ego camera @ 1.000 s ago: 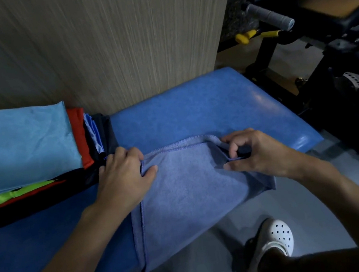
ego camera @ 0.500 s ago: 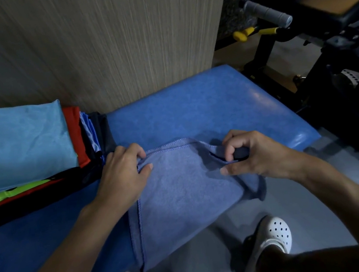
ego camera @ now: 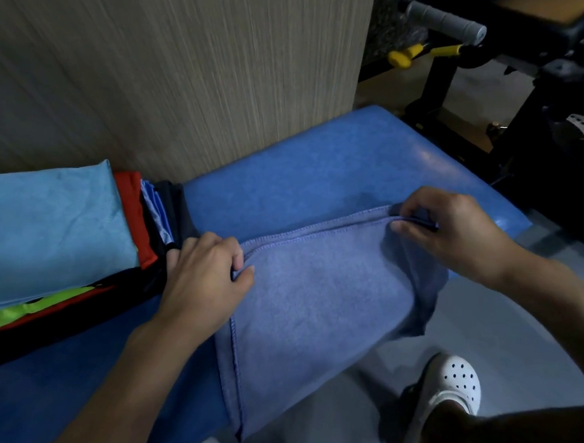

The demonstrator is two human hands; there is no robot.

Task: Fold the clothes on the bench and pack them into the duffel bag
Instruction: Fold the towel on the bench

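Head view | blue towel (ego camera: 316, 310) lay doubled on the bench (ego camera: 313, 167); its near part hung over the front edge | left hand (ego camera: 204, 280) pinched the towel's far left corner; right hand (ego camera: 457, 234) pinched the far right corner, fingers curled | stack of folded clothes (ego camera: 38, 230) sat just beside the left hand

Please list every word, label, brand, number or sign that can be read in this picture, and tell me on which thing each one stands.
There are none.
The purple towel, the folded clothes stacked on the bench, the white shoes and the exercise machine show no writing, label or number that can be read.
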